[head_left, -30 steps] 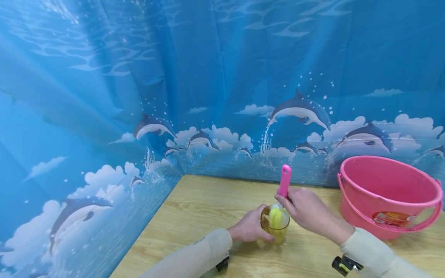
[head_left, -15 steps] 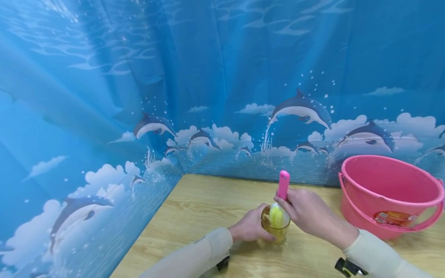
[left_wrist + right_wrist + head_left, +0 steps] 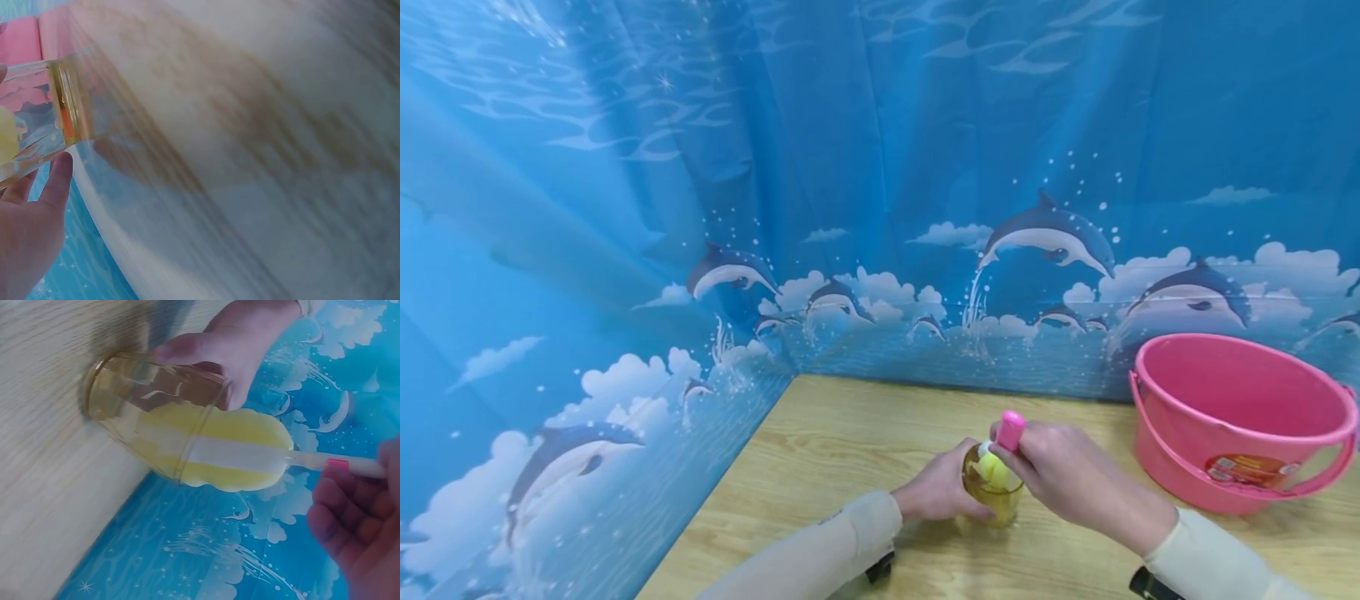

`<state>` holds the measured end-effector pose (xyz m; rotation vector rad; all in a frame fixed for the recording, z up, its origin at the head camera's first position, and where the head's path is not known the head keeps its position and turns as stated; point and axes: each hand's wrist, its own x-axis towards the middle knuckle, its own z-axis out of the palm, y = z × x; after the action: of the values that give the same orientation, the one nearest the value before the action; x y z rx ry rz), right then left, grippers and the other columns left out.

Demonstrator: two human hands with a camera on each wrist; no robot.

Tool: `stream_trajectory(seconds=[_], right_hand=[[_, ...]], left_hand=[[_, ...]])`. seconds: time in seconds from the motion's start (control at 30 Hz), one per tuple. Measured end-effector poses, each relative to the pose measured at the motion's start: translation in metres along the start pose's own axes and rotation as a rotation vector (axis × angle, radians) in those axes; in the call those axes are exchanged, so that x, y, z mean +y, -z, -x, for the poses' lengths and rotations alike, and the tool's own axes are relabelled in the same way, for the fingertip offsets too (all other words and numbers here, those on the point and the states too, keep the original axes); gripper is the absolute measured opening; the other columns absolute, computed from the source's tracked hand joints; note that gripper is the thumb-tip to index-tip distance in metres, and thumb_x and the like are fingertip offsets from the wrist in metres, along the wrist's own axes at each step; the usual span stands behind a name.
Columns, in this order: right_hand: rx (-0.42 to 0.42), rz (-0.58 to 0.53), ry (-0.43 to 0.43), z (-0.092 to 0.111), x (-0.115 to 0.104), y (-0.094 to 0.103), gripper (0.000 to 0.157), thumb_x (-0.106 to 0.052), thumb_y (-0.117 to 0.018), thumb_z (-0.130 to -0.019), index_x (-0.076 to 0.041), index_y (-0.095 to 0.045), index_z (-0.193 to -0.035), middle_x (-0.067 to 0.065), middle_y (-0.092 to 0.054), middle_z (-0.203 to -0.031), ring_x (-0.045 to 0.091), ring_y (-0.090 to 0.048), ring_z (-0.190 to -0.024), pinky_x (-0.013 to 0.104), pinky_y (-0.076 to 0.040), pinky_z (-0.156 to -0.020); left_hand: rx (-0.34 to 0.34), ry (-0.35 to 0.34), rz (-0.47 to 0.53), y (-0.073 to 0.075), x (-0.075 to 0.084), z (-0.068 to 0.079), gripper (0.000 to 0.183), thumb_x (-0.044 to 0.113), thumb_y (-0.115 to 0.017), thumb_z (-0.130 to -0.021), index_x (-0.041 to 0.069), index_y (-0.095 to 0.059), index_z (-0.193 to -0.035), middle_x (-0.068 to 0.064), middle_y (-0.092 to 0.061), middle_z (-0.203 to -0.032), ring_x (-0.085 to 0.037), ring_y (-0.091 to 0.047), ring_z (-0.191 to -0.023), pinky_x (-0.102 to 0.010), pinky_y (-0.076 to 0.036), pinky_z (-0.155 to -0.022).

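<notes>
Left hand (image 3: pixel 938 490) curls round the cup (image 3: pixel 1003 505); right hand (image 3: pixel 1063 473), above, apparently pinches the brush (image 3: pixel 1011 432).

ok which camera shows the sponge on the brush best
The right wrist view: the sponge sits near the middle, large and side-on, partly inside the glass. The head view shows it small, from above. The left wrist view catches only a yellow patch, cut off at the left edge.

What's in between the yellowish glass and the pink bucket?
In the head view, the right hand lies between the glass and the bucket, gripping a pink handle, with a strip of tabletop showing on the bucket side.
</notes>
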<state>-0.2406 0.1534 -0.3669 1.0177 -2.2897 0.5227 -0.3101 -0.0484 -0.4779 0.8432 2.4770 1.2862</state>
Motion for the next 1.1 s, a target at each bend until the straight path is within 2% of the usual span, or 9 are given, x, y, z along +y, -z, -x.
stream_trajectory(seconds=[0.1, 0.2, 0.43, 0.67, 0.93, 1.1], right_hand=[[0.026, 0.007, 0.054, 0.002, 0.002, -0.004, 0.014, -0.008, -0.077, -0.085, -0.014, -0.070, -0.095, -0.009, -0.067, -0.075, -0.008, -0.050, -0.061, 0.009, -0.044, -0.053], [0.045, 0.010, 0.103, 0.004, 0.005, -0.007, 0.015, -0.008, -0.078, -0.084, -0.013, -0.069, -0.095, -0.009, -0.065, -0.076, -0.006, -0.050, -0.063, 0.008, -0.045, -0.055], [0.075, -0.032, 0.185, 0.007, 0.007, -0.010, 0.004, -0.020, -0.065, -0.098, -0.016, -0.064, -0.096, -0.012, -0.062, -0.076, -0.004, -0.053, -0.066, 0.008, -0.045, -0.058], [0.084, -0.056, 0.202, 0.008, 0.008, -0.012, 0.005, -0.021, -0.063, -0.100, -0.016, -0.063, -0.098, -0.013, -0.062, -0.077, -0.005, -0.053, -0.066, 0.006, -0.044, -0.058], [0.097, -0.048, 0.230, 0.010, 0.009, -0.013, 0.022, -0.029, -0.051, -0.106, -0.013, -0.066, -0.102, -0.008, -0.069, -0.086, 0.001, -0.063, -0.072, 0.009, -0.049, -0.063], [0.088, -0.034, 0.214, 0.011, 0.009, -0.015, 0.032, -0.035, -0.043, -0.107, -0.013, -0.067, -0.105, -0.006, -0.071, -0.089, 0.004, -0.066, -0.075, 0.011, -0.052, -0.064]], left_hand=[[0.002, 0.000, -0.004, 0.000, 0.000, 0.000, 0.075, 0.019, -0.093, -0.066, 0.026, -0.052, -0.128, 0.017, -0.061, -0.112, -0.002, -0.059, -0.104, -0.020, -0.047, -0.093], [0.004, -0.010, -0.010, 0.000, 0.000, -0.001, 0.074, 0.019, -0.093, -0.066, 0.027, -0.052, -0.127, 0.017, -0.061, -0.112, 0.000, -0.059, -0.102, -0.019, -0.047, -0.092], [0.001, -0.042, -0.023, 0.000, -0.001, -0.001, 0.071, 0.021, -0.094, -0.066, 0.027, -0.052, -0.124, 0.016, -0.061, -0.108, 0.002, -0.058, -0.098, -0.019, -0.049, -0.089], [-0.003, -0.038, -0.023, 0.000, -0.001, -0.001, 0.070, 0.022, -0.094, -0.067, 0.028, -0.053, -0.123, 0.016, -0.061, -0.109, 0.001, -0.058, -0.098, -0.019, -0.049, -0.089], [-0.017, -0.023, -0.005, 0.002, 0.001, -0.001, 0.068, 0.023, -0.093, -0.068, 0.029, -0.052, -0.122, 0.017, -0.061, -0.109, 0.001, -0.058, -0.098, -0.020, -0.049, -0.089], [-0.024, -0.015, 0.000, 0.002, -0.001, -0.002, 0.069, 0.024, -0.092, -0.070, 0.031, -0.051, -0.124, 0.017, -0.060, -0.111, 0.001, -0.058, -0.099, -0.020, -0.049, -0.088]])
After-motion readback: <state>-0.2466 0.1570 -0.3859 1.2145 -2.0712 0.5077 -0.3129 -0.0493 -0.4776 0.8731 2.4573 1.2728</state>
